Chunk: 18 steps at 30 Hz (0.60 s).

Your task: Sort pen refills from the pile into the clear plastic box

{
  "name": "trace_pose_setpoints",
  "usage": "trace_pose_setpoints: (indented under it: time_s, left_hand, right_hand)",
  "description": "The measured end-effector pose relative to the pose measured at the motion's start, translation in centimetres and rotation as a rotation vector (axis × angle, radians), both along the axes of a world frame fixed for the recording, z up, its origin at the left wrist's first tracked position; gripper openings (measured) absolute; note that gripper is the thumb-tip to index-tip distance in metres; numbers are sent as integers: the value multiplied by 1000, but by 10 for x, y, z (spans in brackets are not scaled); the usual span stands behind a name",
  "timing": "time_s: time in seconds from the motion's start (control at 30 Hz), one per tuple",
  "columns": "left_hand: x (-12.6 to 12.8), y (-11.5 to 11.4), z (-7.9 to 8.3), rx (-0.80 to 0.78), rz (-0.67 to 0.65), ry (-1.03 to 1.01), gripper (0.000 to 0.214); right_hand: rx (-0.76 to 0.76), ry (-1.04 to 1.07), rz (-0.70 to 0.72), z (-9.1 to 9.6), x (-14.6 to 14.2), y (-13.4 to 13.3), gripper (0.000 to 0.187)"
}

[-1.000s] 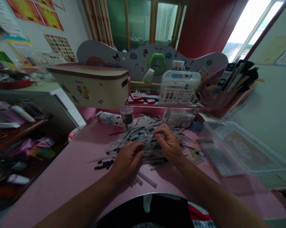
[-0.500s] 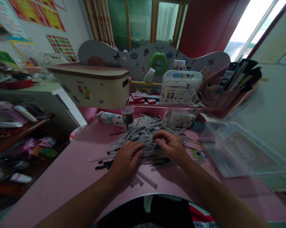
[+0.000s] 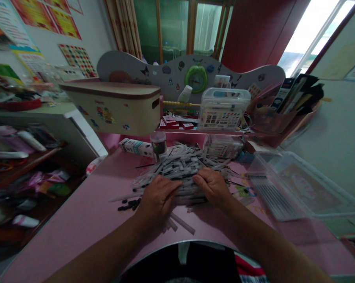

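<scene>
A heap of grey-white pen barrels and thin black refills lies on the pink desk. My left hand rests on the near left edge of the heap, its fingers curled down into the pens. My right hand sits on the near right side, fingers bent and gripping pens in the pile. A few loose pen tubes lie in front of my left hand, and small black caps are scattered to its left.
A clear plastic tray with a row of refills stands at the right. Behind the heap are a small round jar, a flat box, a clear case and a cream storage box. Cluttered shelves stand at the left.
My right hand has come down from above the heap and closed its fingers on the pens. My left hand has stayed on the near edge of the pile.
</scene>
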<state>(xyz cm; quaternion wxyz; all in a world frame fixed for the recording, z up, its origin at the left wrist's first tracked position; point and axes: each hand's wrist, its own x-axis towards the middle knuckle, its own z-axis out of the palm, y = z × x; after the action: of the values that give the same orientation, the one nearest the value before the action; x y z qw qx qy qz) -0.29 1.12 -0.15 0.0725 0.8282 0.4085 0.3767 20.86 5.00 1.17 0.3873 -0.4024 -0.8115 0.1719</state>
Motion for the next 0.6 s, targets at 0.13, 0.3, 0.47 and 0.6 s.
trace_pose_setpoints:
  time_s: [0.13, 0.3, 0.47, 0.6]
  left_hand:
    - [0, 1, -1, 10, -12, -16, 26]
    - [-2, 4, -2, -28, 15, 3, 26]
    - [-1, 4, -4, -7, -13, 6, 25]
    - [0, 3, -4, -24, -12, -2, 25]
  right_hand:
    - [-107, 96, 50, 2, 4, -1, 41]
    - [-203, 150, 126, 8, 6, -5, 10]
    - [-147, 40, 70, 4, 6, -2, 32]
    - [-194, 85, 93, 4, 9, -2, 35]
